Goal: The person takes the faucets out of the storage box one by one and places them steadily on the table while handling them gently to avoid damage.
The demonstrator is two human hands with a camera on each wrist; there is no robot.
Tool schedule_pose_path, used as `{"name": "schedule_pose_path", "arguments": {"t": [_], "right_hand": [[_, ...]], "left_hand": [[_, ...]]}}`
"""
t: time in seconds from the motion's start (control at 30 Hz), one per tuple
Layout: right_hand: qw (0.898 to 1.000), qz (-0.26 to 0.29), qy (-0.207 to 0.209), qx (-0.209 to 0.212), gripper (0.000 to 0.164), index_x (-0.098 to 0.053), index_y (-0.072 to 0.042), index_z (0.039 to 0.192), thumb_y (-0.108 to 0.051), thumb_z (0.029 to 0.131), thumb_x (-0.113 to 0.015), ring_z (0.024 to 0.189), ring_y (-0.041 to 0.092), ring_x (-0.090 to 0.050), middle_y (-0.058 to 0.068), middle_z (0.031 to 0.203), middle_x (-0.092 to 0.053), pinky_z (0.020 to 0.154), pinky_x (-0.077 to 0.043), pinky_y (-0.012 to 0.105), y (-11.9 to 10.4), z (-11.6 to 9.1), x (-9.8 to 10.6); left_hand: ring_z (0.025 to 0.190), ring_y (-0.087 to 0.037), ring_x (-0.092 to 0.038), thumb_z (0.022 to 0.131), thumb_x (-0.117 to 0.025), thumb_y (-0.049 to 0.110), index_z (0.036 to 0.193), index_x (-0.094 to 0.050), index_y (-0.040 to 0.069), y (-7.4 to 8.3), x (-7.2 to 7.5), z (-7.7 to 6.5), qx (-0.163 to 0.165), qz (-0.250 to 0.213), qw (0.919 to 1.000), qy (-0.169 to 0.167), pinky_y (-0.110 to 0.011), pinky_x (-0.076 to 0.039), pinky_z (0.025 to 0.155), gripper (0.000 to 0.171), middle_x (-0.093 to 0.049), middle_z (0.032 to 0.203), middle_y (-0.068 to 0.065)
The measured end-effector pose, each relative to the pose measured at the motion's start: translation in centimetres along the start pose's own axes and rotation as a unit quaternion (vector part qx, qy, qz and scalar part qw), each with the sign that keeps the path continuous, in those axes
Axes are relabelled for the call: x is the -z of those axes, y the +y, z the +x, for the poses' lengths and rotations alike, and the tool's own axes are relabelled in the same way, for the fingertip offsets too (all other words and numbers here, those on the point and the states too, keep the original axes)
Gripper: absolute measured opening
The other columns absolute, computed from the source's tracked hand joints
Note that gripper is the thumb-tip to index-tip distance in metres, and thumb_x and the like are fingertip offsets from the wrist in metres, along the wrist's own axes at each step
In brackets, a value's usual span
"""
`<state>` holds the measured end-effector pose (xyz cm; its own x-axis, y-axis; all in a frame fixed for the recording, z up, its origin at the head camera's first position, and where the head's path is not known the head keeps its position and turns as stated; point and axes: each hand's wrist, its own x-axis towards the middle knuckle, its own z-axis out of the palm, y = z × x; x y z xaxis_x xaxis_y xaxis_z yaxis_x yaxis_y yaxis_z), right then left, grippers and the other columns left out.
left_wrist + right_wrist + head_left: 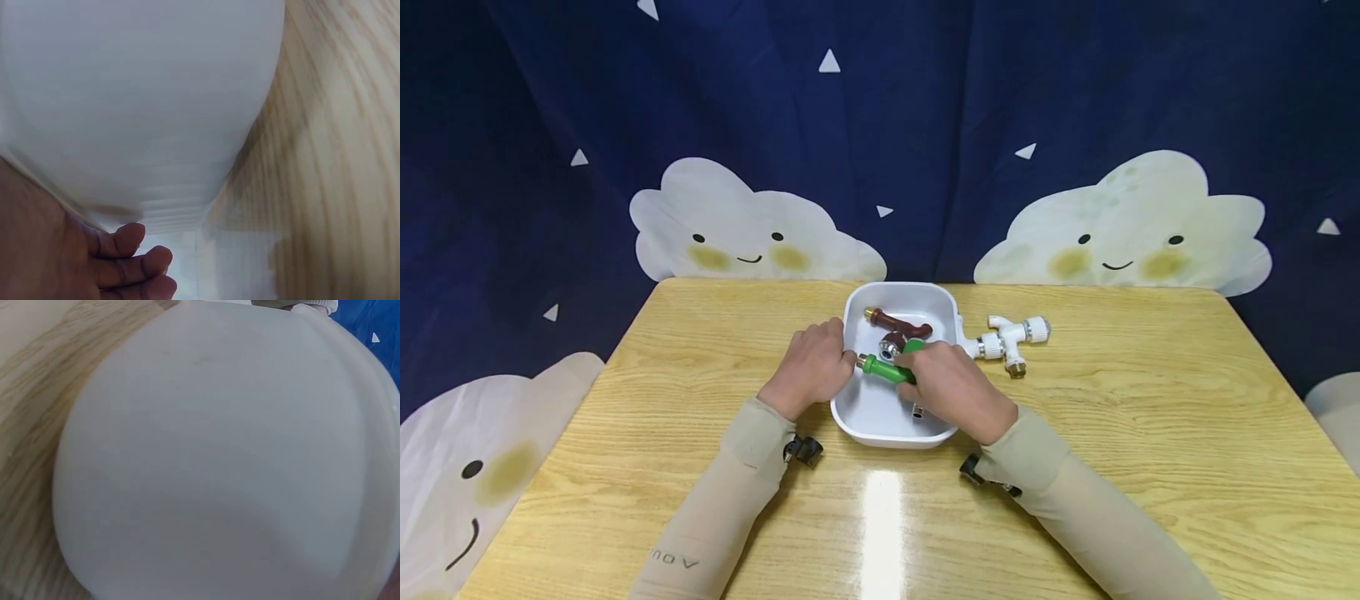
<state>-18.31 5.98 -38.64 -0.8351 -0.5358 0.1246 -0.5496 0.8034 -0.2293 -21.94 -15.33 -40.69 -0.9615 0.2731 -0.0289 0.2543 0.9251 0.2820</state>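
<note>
A white plastic basin stands on the table, its outer wall filling much of the left wrist view. My left hand grips its left rim, with curled fingers along the outside. Inside the basin, my right hand holds a green tap whose brass threaded end points left; the palm covers part of its body. Behind it in the basin lies a dark red tap with a brass end. In the right wrist view the basin wall hides nearly all of the right hand.
Right beside the basin, a white tap with ribbed knobs and a brass threaded end lies on the wooden table. A dark blue curtain with clouds hangs behind the table's far edge.
</note>
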Motion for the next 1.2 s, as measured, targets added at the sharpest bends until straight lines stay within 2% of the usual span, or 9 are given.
{"name": "schedule_pose_path", "arguments": {"t": [0.13,0.4,0.57,0.77,0.97,1.2], "right_hand": [[1.000,0.004,0.006,-0.001,0.013,-0.078,-0.013,0.098,-0.019,0.087,-0.081,0.061,0.011,-0.054,-0.001,0.074,-0.065,0.052,-0.044,0.024,-0.1,-0.1,0.2],[0.999,0.038,-0.005,-0.017,0.027,-0.079,-0.013,0.109,-0.020,0.084,-0.085,0.070,0.012,-0.063,0.002,0.089,-0.077,0.060,-0.053,0.026,-0.2,-0.2,0.9],[0.999,0.030,0.004,-0.025,0.030,-0.080,-0.014,0.112,-0.023,0.083,-0.086,0.071,0.013,-0.064,0.003,0.092,-0.079,0.061,-0.054,0.029,-0.2,-0.3,1.3],[0.999,0.023,0.015,-0.021,0.031,-0.080,-0.013,0.112,-0.023,0.084,-0.086,0.068,0.013,-0.063,0.004,0.089,-0.078,0.061,-0.054,0.031,-0.3,-0.2,1.6],[0.999,0.014,0.031,-0.018,0.034,-0.079,-0.011,0.116,-0.025,0.085,-0.085,0.064,0.014,-0.058,0.002,0.081,-0.072,0.059,-0.052,0.032,-0.3,-0.3,1.9],[0.999,0.008,0.048,-0.011,0.034,-0.079,-0.010,0.114,-0.027,0.086,-0.085,0.062,0.013,-0.056,0.003,0.082,-0.072,0.056,-0.049,0.028,-0.1,-0.6,2.0]], "left_hand": [[0.085,-0.029,-0.054,0.099,-0.045,0.024,0.114,-0.054,-0.002,-0.1,0.0,-0.1,0.001,0.001,1.0000,-0.001,-0.042,-0.045,0.082,0.031,-0.059,0.091,-0.013],[0.085,-0.030,-0.055,0.099,-0.045,0.024,0.112,-0.054,-0.001,-0.2,0.1,-0.2,0.003,0.000,1.0000,0.001,-0.043,-0.045,0.081,0.029,-0.058,0.091,-0.013],[0.085,-0.030,-0.055,0.099,-0.045,0.024,0.110,-0.054,-0.001,-0.2,0.2,-0.1,0.003,0.002,1.0000,0.002,-0.043,-0.045,0.081,0.029,-0.058,0.091,-0.013],[0.084,-0.030,-0.056,0.098,-0.046,0.024,0.109,-0.054,-0.001,-0.3,0.3,-0.1,0.002,0.005,1.0000,0.006,-0.044,-0.045,0.080,0.029,-0.058,0.090,-0.013],[0.086,-0.030,-0.057,0.099,-0.044,0.025,0.113,-0.054,-0.002,-0.2,0.1,0.0,0.000,-0.002,1.0000,0.003,-0.044,-0.046,0.081,0.033,-0.059,0.092,-0.013],[0.088,-0.031,-0.057,0.099,-0.042,0.026,0.115,-0.054,-0.002,0.0,-0.1,0.0,0.003,-0.008,1.0000,0.000,-0.045,-0.047,0.083,0.035,-0.060,0.094,-0.014]]}}
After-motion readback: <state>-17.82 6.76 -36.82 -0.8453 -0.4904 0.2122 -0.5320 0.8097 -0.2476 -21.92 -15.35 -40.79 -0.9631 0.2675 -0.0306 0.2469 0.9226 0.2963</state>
